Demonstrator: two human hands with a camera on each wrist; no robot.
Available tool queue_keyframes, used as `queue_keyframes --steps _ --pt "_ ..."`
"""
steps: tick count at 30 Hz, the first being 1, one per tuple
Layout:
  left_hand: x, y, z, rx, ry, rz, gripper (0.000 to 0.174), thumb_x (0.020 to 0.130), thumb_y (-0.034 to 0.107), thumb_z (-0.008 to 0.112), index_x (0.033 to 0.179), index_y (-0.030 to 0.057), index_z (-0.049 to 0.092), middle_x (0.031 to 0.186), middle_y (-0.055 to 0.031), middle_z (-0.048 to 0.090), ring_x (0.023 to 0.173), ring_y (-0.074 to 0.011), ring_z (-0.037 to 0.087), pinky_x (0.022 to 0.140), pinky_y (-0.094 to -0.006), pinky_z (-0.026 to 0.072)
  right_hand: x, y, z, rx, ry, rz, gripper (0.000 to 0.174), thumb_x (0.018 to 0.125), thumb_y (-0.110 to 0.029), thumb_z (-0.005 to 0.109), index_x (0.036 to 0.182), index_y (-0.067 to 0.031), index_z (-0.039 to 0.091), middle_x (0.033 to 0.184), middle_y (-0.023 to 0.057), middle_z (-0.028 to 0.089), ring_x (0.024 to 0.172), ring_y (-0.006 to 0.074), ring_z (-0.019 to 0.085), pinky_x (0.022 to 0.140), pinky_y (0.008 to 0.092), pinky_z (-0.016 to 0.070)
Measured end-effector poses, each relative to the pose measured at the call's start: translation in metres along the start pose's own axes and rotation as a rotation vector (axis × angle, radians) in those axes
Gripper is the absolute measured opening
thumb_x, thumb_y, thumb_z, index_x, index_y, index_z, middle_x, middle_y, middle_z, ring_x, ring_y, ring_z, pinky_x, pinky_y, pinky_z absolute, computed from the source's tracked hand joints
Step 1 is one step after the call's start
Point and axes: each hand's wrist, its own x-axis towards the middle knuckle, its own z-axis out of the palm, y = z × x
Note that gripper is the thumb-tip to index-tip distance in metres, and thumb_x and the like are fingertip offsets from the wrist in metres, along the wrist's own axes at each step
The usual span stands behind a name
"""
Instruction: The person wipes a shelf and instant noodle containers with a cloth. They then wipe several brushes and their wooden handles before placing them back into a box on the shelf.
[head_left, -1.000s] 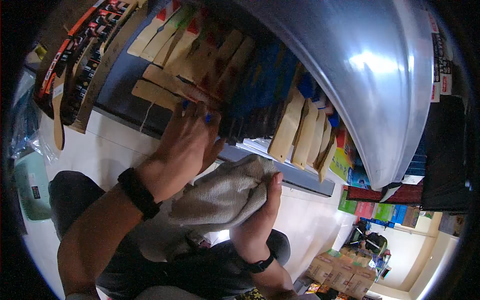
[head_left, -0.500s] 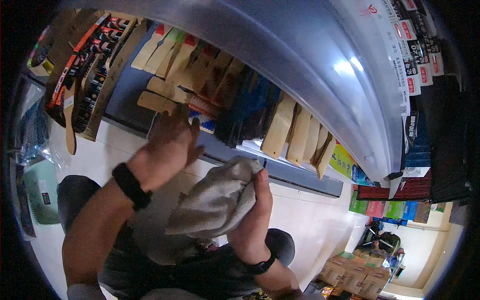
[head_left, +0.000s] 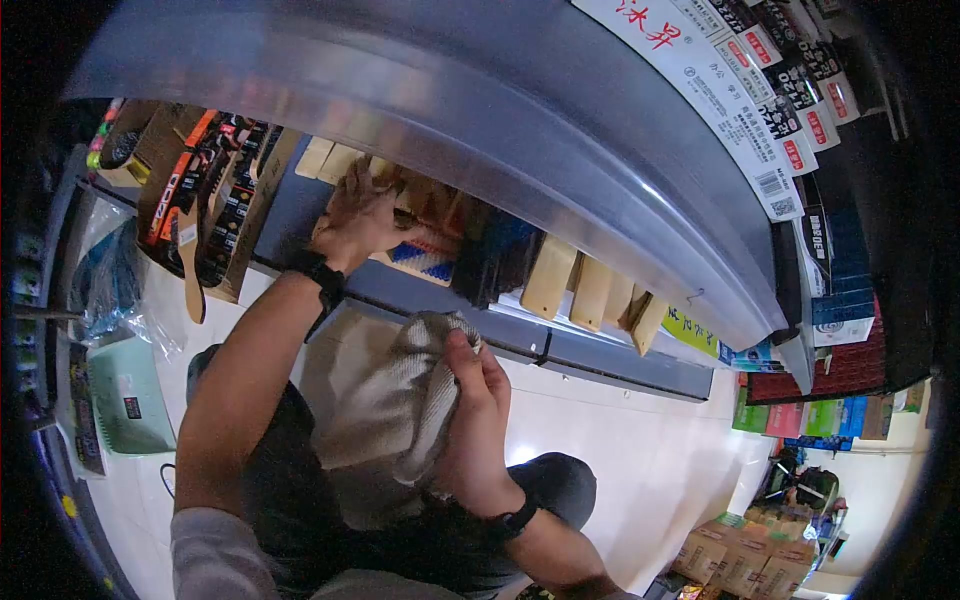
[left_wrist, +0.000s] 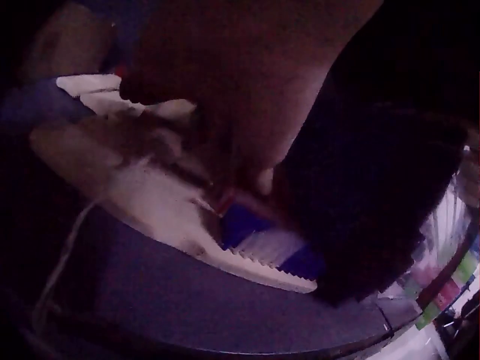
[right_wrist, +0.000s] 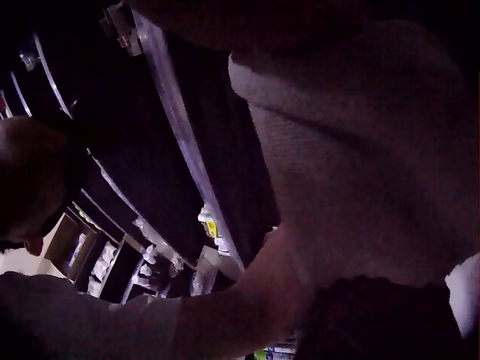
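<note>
In the head view my left hand reaches into the low shelf, its fingers extended over wooden-handled brushes. Beside it lies a brush with blue and white bristles, also plain in the left wrist view, where its wooden body sits near the shelf edge. The hand is dark and blurred there, with part of the fingers hidden. My right hand grips a grey ribbed cloth, thumb on top, in front of my lap. The cloth fills much of the right wrist view.
Pale wooden handles jut over the shelf's front edge. Above hangs a shiny grey shelf panel. A cardboard box of black-and-orange packets stands at left, near a light-green dustpan. Cartons are stacked far right.
My left hand has drawn back from the bristled brushes, then moved up and deeper over the handles. The right hand with the cloth has shifted slightly left. The head view has tilted, showing more upper shelf.
</note>
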Motion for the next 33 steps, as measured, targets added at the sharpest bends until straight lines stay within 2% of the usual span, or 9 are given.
queue_keyframes --steps 3,9,12,15,17,21,23,29,33 --pt "0.004 0.004 0.003 0.034 0.001 -0.113 0.090 0.075 0.066 0.062 0.142 0.0101 0.040 0.151 -0.0290 0.020 0.143 -0.0397 0.010 0.116 -0.0500 0.0132 0.008 0.004 -0.008 -0.012 -0.001 -0.029 0.026 0.095 -0.024 0.059 0.109 -0.0024 0.059 0.102 0.0048 0.064 0.091 0.0126 0.056 0.084 0.0279 0.0443" --pt "-0.004 0.004 -0.018 0.028 0.107 -0.027 0.044 0.085 0.030 0.064 0.120 0.0047 0.058 0.139 -0.0285 0.037 0.118 -0.0455 0.047 0.099 -0.0499 0.0403 0.021 0.008 -0.022 -0.004 0.016 -0.072 0.024 0.093 -0.025 0.061 0.105 -0.0036 0.061 0.099 0.0049 0.065 0.087 0.0138 0.060 0.077 0.0278 0.0479" --pt "-0.017 0.005 -0.031 -0.024 0.424 -0.097 0.034 0.083 0.016 0.064 0.114 0.0033 0.060 0.122 -0.0222 0.054 0.099 -0.0431 0.058 0.088 -0.0476 0.0471 0.022 0.006 -0.026 0.007 -0.001 -0.054 0.026 0.094 -0.023 0.060 0.109 -0.0017 0.061 0.102 0.0045 0.064 0.089 0.0136 0.058 0.079 0.0271 0.0461" --pt "-0.010 -0.012 -0.038 -0.163 0.568 -0.028 0.030 0.084 0.014 0.061 0.113 0.0040 0.060 0.108 -0.0215 0.061 0.093 -0.0355 0.062 0.083 -0.0449 0.0486 0.022 0.007 -0.023 0.045 -0.007 -0.057 0.027 0.094 -0.024 0.059 0.109 -0.0016 0.062 0.100 0.0046 0.065 0.087 0.0132 0.059 0.076 0.0271 0.0478" --pt "-0.028 -0.016 -0.045 -0.664 0.751 0.073 0.029 0.088 0.013 0.056 0.116 0.0050 0.058 0.098 -0.0175 0.064 0.089 -0.0253 0.064 0.078 -0.0391 0.0500 0.025 0.004 -0.023 -0.024 -0.028 -0.053 0.028 0.094 -0.025 0.060 0.109 -0.0017 0.061 0.099 0.0051 0.065 0.086 0.0132 0.060 0.075 0.0273 0.0487" --pt "-0.093 0.017 -0.091 -1.183 0.404 -0.160 0.032 0.092 0.011 0.050 0.124 0.0063 0.053 0.102 -0.0140 0.064 0.089 -0.0196 0.063 0.078 -0.0333 0.0502 0.031 0.006 -0.014 0.006 0.004 -0.079 0.029 0.095 -0.032 0.057 0.103 -0.0039 0.063 0.095 0.0063 0.067 0.084 0.0143 0.063 0.076 0.0285 0.0507" --pt "-0.124 0.031 -0.106 -1.531 0.224 -0.207 0.047 0.091 0.007 0.048 0.138 0.0050 0.040 0.116 -0.0170 0.060 0.105 -0.0243 0.062 0.090 -0.0351 0.0497 0.037 0.006 -0.012 0.001 0.002 -0.065 0.027 0.095 -0.030 0.057 0.102 -0.0047 0.063 0.096 0.0057 0.067 0.084 0.0142 0.064 0.076 0.0283 0.0508" --pt "-0.169 0.039 -0.094 -1.488 0.024 -0.173 0.049 0.096 0.006 0.045 0.143 0.0113 0.031 0.106 -0.0153 0.063 0.093 -0.0211 0.065 0.085 -0.0304 0.0488 0.049 0.008 -0.001 -0.168 0.034 -0.352 0.019 0.094 -0.022 0.061 0.099 -0.0038 0.062 0.087 -0.0011 0.062 0.078 0.0065 0.051 0.071 0.0221 0.0411" --pt "-0.188 0.050 -0.090 -1.205 0.067 0.039 0.066 0.093 -0.003 0.048 0.149 0.0102 0.017 0.115 -0.0183 0.061 0.111 -0.0166 0.056 0.088 -0.0288 0.0454 0.050 0.016 0.003 -0.516 -0.069 -0.571 0.027 0.090 -0.010 0.064 0.114 0.0003 0.061 0.094 0.0022 0.059 0.084 0.0095 0.051 0.074 0.0233 0.0426"
